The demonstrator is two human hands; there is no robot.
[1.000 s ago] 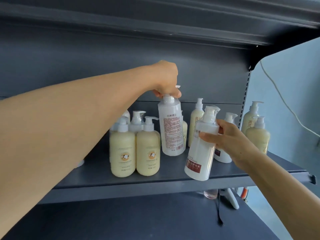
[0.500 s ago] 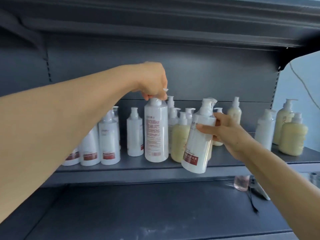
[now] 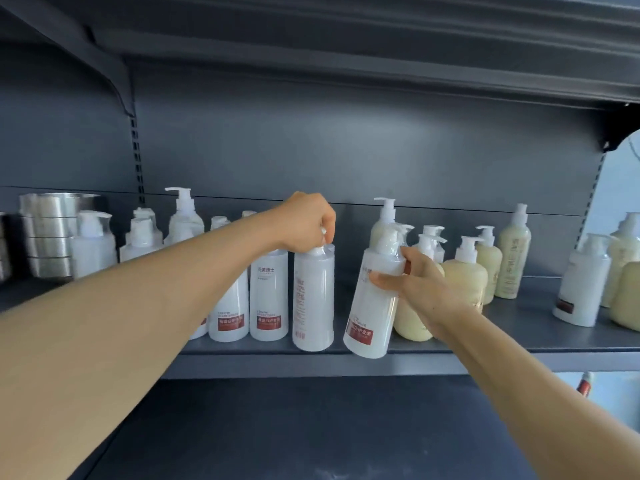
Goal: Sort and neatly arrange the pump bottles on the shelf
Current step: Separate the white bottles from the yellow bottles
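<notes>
Head view: left hand point(image 3: 304, 221) reaching over to a white bottle point(image 3: 313, 299) at the front of the shelf point(image 3: 346, 365), fingers pinched around its pump top, likely to steady or turn it, since the printed back faces out while the neighbours show red labels. Standing just right of two white bottles point(image 3: 268, 299) of the same kind, apparently closing up that row. Right hand point(image 3: 420, 289) wrapped round the shoulder of a second white bottle point(image 3: 375, 299), thumb across the front, other fingers curled behind, red label outward; held tilted, base at the shelf's front lip, contact not clear. Probably meant for the gap beside the first, keeping whites together. Cream bottles point(image 3: 465, 282) crowded just behind and right of it, unsorted, some taller than others. More white pump bottles point(image 3: 140, 237) at back left, beside stacked metal tins point(image 3: 52, 233). Another mixed group point(image 3: 585, 282) well apart at far right.
</notes>
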